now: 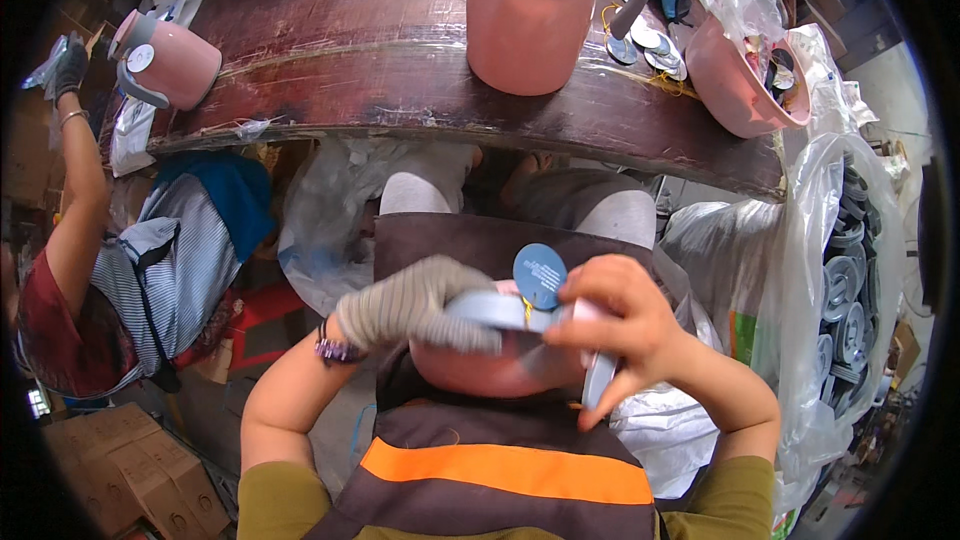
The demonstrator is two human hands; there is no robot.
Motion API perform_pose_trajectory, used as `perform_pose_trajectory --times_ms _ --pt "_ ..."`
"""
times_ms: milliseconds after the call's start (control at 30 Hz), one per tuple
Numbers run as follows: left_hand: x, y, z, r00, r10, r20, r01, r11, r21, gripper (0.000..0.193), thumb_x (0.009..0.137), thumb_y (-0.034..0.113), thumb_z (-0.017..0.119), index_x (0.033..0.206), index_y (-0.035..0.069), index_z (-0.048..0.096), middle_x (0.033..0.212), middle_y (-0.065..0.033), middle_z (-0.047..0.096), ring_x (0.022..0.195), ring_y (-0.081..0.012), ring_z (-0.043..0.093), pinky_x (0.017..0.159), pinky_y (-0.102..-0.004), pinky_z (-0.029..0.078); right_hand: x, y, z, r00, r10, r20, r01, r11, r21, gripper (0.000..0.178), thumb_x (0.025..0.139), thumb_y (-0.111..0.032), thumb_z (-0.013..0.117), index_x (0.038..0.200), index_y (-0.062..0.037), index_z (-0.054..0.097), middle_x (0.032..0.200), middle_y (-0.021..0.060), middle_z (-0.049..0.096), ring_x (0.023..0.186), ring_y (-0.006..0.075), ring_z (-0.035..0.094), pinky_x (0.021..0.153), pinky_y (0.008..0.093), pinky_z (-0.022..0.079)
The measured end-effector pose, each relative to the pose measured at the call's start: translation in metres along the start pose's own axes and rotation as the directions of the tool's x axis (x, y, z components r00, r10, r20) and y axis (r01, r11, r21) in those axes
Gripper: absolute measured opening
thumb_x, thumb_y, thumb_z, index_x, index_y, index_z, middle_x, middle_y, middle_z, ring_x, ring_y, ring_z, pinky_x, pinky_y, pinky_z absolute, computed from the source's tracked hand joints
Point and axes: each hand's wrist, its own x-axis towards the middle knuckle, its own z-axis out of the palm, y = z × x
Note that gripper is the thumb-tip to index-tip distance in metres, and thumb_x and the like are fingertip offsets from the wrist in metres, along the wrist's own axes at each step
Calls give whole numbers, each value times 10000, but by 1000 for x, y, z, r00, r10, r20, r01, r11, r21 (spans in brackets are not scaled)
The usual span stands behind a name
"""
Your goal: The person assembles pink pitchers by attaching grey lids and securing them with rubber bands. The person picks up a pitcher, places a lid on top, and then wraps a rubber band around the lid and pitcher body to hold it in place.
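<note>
A pink jug (480,372) with a grey handle (480,309) lies on its side across my lap. My gloved left hand (405,302) is closed round the handle. A round blue tag (539,275) hangs by a yellow string (529,312) looped on the handle. My bare right hand (635,325) is closed on the jug's lid end, its fingers bent round a grey and pink edge (598,378). Part of that end is hidden by the fingers and slightly blurred.
Ahead is a dark red table (330,50). On it stand a large pink jug (525,30), a smaller one (175,60), loose round tags (655,50) and a pink bowl (745,80). Grey lids (848,290) fill a plastic bag at right; a co-worker (75,310) sits at left above cartons (140,470).
</note>
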Motion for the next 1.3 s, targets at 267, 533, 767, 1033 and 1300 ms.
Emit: perform_pose_trajectory --times_ms 267,533,767,1033,1300 --pt "-5 5 75 995 44 -91 -44 999 1 222 927 149 614 1120 40 628 1001 -39 677 919 -129 630 819 -280 493 9 16 -8 925 374 -72 -364 923 122 873 638 -576 790 1311 -75 547 1313 164 505 1229 326 481 1034 426 365" --pt "-68 86 4 394 436 -809 -356 884 303 164 883 71 625 1033 15 661 687 5 610 506 -72 545 462 -215 442 9 39 -2 649 651 -392 -420 737 529 386 943 -179 577 1288 -13 528 1212 77 571 1144 159 525 984 291 390" --pt "-28 70 -156 93 488 -868 -315 841 439 192 926 222 640 991 42 628 584 17 553 442 -57 474 398 -225 355 -30 44 13 596 661 -456 -462 747 478 388 920 -190 602 1264 -15 551 1233 84 579 1148 187 549 998 314 397" --pt "-29 36 -273 -185 817 -547 239 577 781 361 916 186 624 1233 21 568 1305 -150 487 1149 -289 508 969 -410 417 -95 7 -62 477 459 -749 -612 786 92 360 883 -214 636 1187 -29 580 1134 119 593 1034 220 570 897 345 450" --pt "132 206 -83 562 786 -257 355 51 933 416 881 386 639 1070 16 657 1322 -231 497 1195 -387 503 1018 -406 383 -229 -6 -215 64 368 -928 -996 79 -37 393 884 -337 608 1145 -45 636 1087 163 657 1002 310 639 841 395 493"
